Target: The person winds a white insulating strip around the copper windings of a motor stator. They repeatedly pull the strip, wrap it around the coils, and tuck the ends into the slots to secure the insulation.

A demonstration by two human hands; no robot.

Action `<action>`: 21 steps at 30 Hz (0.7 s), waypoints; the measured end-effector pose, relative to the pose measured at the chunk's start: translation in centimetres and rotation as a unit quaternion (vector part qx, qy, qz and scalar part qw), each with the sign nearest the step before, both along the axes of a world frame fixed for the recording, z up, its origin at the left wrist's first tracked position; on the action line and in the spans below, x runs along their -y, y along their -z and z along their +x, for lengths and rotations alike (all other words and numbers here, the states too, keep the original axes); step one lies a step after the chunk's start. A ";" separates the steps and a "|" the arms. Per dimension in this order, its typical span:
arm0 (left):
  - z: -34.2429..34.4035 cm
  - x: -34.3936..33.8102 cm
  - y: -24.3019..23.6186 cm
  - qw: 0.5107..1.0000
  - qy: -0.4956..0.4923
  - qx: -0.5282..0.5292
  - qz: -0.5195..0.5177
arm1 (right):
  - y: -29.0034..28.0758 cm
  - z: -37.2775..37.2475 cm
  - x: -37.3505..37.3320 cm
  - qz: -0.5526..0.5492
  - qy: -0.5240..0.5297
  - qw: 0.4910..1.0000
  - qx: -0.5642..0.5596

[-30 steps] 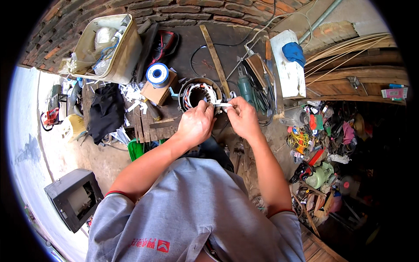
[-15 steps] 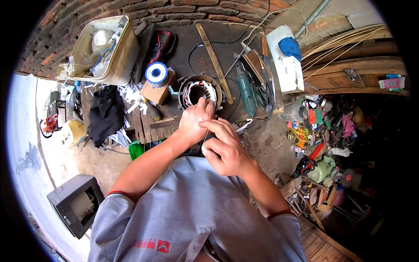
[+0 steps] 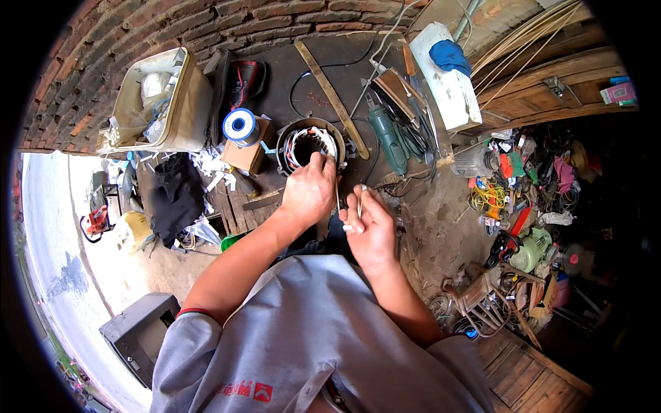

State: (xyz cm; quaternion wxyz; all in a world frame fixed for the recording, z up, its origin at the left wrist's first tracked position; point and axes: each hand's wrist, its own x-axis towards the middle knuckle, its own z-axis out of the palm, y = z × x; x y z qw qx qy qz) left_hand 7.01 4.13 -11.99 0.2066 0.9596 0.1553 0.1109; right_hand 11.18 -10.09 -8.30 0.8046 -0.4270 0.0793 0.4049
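The dark surface point(image 3: 282, 60) runs back toward the brick wall, and its near edge passes just beyond the person's body. On it a flat wooden lath point(image 3: 334, 100) lies with its long axis slanting from the far edge toward the near right, its near end just beside the stator ring point(image 3: 294, 146). A green power tool point(image 3: 387, 140) lies farther right, toward the surface's right edge, pointing roughly from far to near.

The stator ring sits close to the near edge, about midway along it, with a cardboard box point(image 3: 237, 155) and a blue-and-white spool point(image 3: 240, 126) to its left. Its round mouth faces upward; the axis of its bore looks close to upright, though its depth is hidden. From both hands it lies away from the body: straight ahead of the left hand point(image 3: 311, 186), ahead and to the left of the right hand point(image 3: 372, 234).

The left hand is the nearer, its fingers at the ring's near right rim; what they pinch cannot be told. The right hand is apart from it, short of the near edge, palm turned up and fingers curled about a thin white cord point(image 3: 359, 206), whose visible length points roughly away from the body.
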 end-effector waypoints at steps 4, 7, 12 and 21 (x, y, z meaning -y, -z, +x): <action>0.1 -0.5 0.8 0.994 0.041 0.049 0.085 | 4.1 1.7 0.5 -0.332 -0.110 0.819 0.455; -0.3 -1.3 0.4 0.991 0.073 0.039 0.108 | 0.5 3.3 -1.8 -0.404 -0.213 0.669 0.586; -0.3 -1.5 0.6 0.991 0.081 -0.003 0.106 | -0.3 3.8 -2.9 -0.388 -0.241 0.647 0.611; 0.0 -1.6 0.6 0.994 0.078 0.014 0.070 | 0.3 2.8 -2.8 -0.329 -0.238 0.650 0.642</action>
